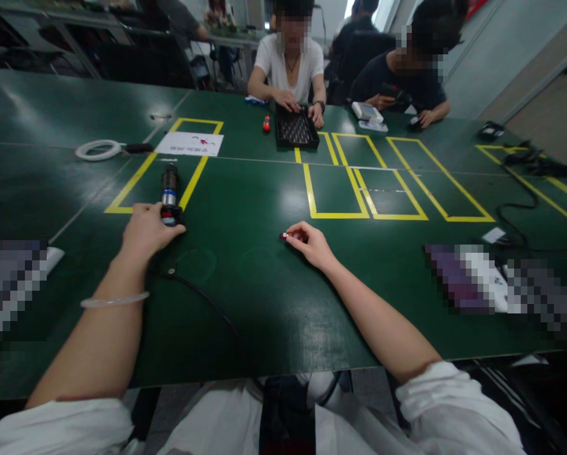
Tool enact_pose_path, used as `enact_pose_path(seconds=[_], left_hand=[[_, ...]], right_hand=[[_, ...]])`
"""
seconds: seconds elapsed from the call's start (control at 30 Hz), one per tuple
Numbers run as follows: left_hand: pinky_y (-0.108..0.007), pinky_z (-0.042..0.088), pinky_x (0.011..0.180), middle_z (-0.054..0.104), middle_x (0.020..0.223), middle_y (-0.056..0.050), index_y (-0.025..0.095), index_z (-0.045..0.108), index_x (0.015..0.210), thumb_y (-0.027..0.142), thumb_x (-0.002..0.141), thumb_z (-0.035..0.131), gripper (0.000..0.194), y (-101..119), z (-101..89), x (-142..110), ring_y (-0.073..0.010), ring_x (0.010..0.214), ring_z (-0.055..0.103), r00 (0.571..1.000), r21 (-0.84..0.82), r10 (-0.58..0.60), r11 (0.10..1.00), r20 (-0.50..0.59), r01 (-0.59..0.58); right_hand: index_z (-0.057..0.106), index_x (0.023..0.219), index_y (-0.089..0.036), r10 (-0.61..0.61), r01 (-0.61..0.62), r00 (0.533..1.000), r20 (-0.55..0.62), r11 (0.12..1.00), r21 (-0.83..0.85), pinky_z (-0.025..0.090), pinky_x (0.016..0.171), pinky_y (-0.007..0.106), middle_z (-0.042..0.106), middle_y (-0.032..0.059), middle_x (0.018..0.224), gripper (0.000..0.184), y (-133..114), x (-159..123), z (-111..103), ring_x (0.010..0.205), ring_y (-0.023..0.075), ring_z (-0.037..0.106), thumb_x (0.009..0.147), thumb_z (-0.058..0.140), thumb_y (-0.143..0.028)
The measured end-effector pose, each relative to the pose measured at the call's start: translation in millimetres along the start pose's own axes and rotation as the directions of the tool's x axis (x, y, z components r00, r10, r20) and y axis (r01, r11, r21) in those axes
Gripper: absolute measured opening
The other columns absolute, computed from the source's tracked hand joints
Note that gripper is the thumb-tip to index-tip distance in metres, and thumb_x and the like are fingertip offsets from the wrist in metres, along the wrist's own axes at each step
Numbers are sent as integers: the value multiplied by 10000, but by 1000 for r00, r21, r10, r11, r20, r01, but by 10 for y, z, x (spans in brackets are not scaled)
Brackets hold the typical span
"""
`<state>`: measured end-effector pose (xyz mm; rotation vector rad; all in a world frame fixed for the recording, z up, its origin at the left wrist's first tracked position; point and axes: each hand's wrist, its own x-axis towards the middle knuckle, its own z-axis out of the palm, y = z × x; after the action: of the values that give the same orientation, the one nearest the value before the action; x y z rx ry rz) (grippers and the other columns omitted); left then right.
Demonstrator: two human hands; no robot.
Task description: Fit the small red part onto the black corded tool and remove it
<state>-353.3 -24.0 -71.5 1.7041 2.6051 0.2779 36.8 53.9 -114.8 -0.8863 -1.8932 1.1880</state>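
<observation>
My left hand (pixel 146 231) rests on the green table (pixel 264 297) with its fingers curled round the near end of a black and silver electric screwdriver (pixel 170 189), which lies flat and points away from me. A black cable (pixel 208 303) runs from the tool toward the near edge. My right hand (pixel 312 243) lies near the table's middle and pinches a small red and silver part (pixel 287 236) between its fingertips. A clear bangle (pixel 113 301) sits on my left wrist.
Yellow tape rectangles (pixel 340 189) mark the table. Across it, two other people sit; one has hands by a black tray (pixel 297 131) with a small red part (pixel 266 123) beside it. A white paper (pixel 189 144) and a white ring (pixel 98 150) lie far left. Cables (pixel 525 202) run at right.
</observation>
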Motion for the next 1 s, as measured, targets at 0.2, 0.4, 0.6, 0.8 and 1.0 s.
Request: enact_pose_path(seconds=[0.2,0.4,0.6,0.8,1.0], left_hand=[[-476,504,920,436,1338,-207,120,491,1366,542,773,617,739,802,92,-277,-369,1119,562,996,-40,92,995,8,-91],[-449,487,878,508,1249,-176,161,453,1414,507,795,577,719,1544,238,-603,-354,1081,555,957,-68,286,955,-49,-289],[-434,452,877,519,1219,-186,140,393,1467,438,815,573,739,1976,299,-853,-343,1070,523,915,-139,399,905,-55,-402],[-426,455,869,524,1227,-181,137,363,1492,416,824,563,752,2050,312,-925,-339,1085,513,907,-171,420,891,-35,-420],[-396,473,874,516,1262,-154,158,334,1507,419,846,536,739,2049,305,-937,-301,1094,520,913,-145,407,902,-23,-406]], right_hand=[[621,957,-192,8,-8,1000,-12,999,54,421,638,268,602,-9,763,262,43,8,16,654,122,511,797,679,-391],[595,957,-194,0,3,998,-63,999,50,428,634,274,614,5,799,258,19,7,20,659,125,525,781,663,-370],[562,874,-200,-28,25,996,-87,999,-35,424,639,278,586,-17,738,171,-17,-5,19,635,124,511,766,639,-307],[561,841,-196,-61,57,997,-52,995,-78,415,641,271,565,-24,720,123,-38,-24,29,642,124,506,765,634,-260],[617,855,-186,-148,143,988,-32,982,-119,435,684,275,579,1,798,115,12,-22,22,703,131,530,796,663,-273]])
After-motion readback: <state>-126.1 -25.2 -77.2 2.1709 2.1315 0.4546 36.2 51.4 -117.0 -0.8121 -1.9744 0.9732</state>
